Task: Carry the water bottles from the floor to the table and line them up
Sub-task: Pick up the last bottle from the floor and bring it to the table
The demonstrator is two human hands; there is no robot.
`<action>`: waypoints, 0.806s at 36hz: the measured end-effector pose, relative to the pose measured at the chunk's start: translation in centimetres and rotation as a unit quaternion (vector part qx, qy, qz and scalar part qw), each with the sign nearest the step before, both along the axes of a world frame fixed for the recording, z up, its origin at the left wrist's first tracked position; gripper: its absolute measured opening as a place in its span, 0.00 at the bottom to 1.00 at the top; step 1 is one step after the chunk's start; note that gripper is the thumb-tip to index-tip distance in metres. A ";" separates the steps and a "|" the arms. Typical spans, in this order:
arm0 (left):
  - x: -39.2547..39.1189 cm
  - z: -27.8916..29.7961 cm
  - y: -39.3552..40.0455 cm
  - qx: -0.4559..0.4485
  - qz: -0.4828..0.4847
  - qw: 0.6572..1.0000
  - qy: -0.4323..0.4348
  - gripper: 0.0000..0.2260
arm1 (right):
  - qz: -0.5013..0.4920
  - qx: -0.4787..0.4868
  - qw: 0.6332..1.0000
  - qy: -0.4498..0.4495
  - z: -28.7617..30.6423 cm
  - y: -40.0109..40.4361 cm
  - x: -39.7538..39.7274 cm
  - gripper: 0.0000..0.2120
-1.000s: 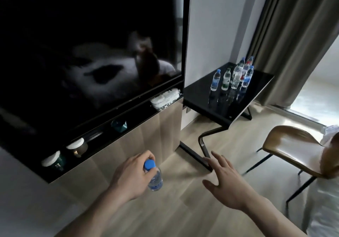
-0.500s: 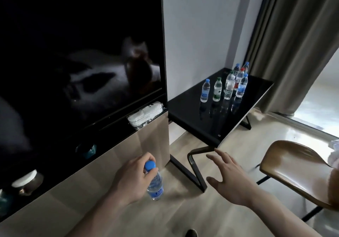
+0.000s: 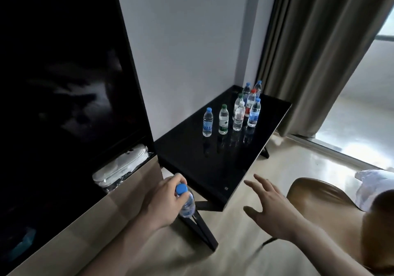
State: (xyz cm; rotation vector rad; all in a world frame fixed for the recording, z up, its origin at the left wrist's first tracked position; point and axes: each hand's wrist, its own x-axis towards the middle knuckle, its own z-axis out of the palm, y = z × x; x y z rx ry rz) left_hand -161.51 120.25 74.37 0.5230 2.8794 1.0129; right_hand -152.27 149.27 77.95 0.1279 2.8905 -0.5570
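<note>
My left hand (image 3: 164, 201) grips a clear water bottle with a blue cap (image 3: 186, 201) by its neck, held low just before the near corner of the black table (image 3: 202, 169). My right hand (image 3: 270, 205) hovers open with fingers spread, to the right of that corner, holding nothing. On the far half of the table stand several water bottles: a blue-capped one (image 3: 207, 122), a green-capped one (image 3: 223, 120), a white-capped one (image 3: 238, 116), another blue-capped one (image 3: 254, 113), and more behind them, one with a red cap (image 3: 250, 101).
A large dark TV screen (image 3: 64, 83) on a wooden cabinet (image 3: 85, 222) fills the left. A brown chair (image 3: 328, 207) stands at the right with a white plastic bag (image 3: 375, 181) beyond it. Grey curtains (image 3: 319, 51) hang behind the table. The table's black legs (image 3: 202, 231) stand on the wood floor.
I have moved closer to the table, which now looks larger and nearer. My left hand still carries the bottle, and both hands have come up to the table's near corner.
</note>
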 end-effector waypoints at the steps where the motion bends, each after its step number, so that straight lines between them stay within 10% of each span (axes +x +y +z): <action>1: -1.0 0.0 1.1 0.002 -0.003 1.000 0.000 0.07 | -0.001 -0.001 1.000 -0.001 -0.1 1.0 -0.9 0.34; 29: -16.0 -4.4 23.9 -0.074 0.184 0.979 -0.045 0.07 | 0.159 -0.008 0.987 -0.037 -2.6 25.8 -26.2 0.33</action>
